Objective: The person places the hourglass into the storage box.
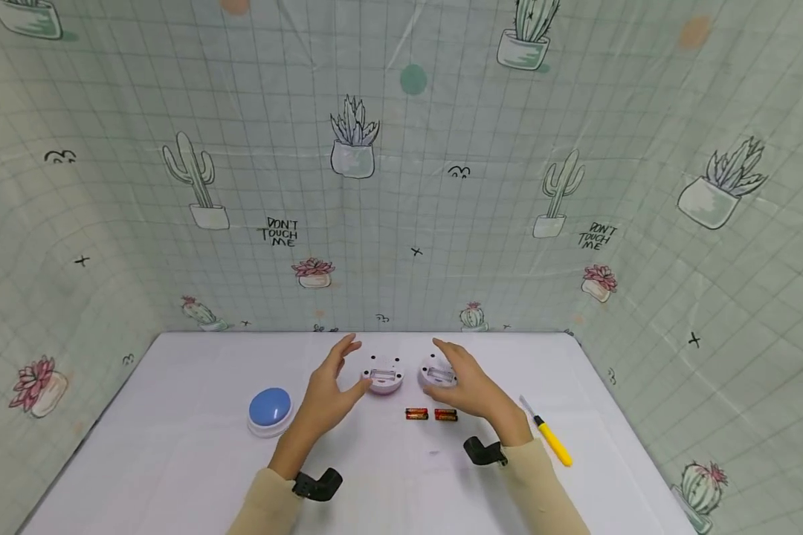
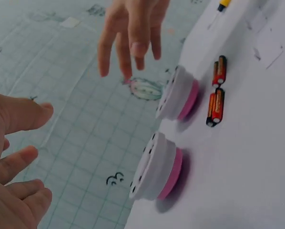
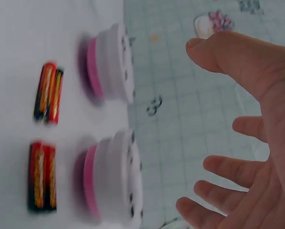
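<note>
Two round white devices with pink domes lie upside down at the back of the white table (image 1: 174, 461), their battery bays showing. My left hand (image 1: 344, 368) hovers open beside the left device (image 1: 383, 375), fingers spread. My right hand (image 1: 450, 371) hovers open over the right device (image 1: 437, 374), partly covering it. In the left wrist view the left hand (image 2: 33, 133) is apart from the near device (image 2: 159, 167). The right wrist view shows the right hand (image 3: 214, 105) spread clear of the near device (image 3: 114, 176). Two pairs of red batteries (image 1: 416, 414) (image 1: 445, 414) lie just in front.
A blue-domed device (image 1: 271, 410) stands upright left of my left hand. A yellow-handled screwdriver (image 1: 547, 435) lies to the right of my right forearm. Cactus-print sheeting (image 1: 401, 186) walls the table on three sides.
</note>
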{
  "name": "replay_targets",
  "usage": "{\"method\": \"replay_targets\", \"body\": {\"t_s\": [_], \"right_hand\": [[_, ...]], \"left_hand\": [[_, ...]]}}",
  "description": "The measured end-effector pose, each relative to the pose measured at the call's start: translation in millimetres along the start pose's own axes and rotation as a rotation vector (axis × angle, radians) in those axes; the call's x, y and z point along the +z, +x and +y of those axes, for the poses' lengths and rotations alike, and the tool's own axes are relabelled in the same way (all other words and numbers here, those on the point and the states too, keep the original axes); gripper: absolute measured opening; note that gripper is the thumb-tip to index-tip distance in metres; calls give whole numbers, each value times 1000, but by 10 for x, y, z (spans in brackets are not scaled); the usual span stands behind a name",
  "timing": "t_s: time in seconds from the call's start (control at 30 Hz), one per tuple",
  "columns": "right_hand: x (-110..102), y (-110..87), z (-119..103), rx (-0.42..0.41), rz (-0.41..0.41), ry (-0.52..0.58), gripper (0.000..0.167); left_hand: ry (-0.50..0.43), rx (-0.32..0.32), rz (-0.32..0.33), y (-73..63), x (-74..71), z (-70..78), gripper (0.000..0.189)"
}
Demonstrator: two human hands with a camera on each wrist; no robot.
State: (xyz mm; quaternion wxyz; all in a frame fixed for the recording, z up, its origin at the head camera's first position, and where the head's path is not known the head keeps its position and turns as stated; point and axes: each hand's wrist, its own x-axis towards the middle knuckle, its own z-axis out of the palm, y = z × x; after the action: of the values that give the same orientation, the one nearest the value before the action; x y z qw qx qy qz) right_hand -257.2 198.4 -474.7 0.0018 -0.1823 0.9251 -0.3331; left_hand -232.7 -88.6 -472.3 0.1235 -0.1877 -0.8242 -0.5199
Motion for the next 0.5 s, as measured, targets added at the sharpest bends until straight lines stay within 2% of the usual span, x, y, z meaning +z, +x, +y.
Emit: {"method": "replay_targets", "body": {"t_s": [0.17,0.27,0.4,0.5], "right_hand": [[54,50,-306,-66,-8,17,89],[95,64,-487,-121,-17,26,89],[155,80,-714,-198,-38,28,88],[218,108,-877,-246,-76,44,89]], "left_hand": [[-76,-8,67,-150,-243,-73,81],[-94,16,79,-249,-401,-100,80],[-13,71,69,-367,-604,-183,79],[105,52,35,-443,-772,-234,82]]}}
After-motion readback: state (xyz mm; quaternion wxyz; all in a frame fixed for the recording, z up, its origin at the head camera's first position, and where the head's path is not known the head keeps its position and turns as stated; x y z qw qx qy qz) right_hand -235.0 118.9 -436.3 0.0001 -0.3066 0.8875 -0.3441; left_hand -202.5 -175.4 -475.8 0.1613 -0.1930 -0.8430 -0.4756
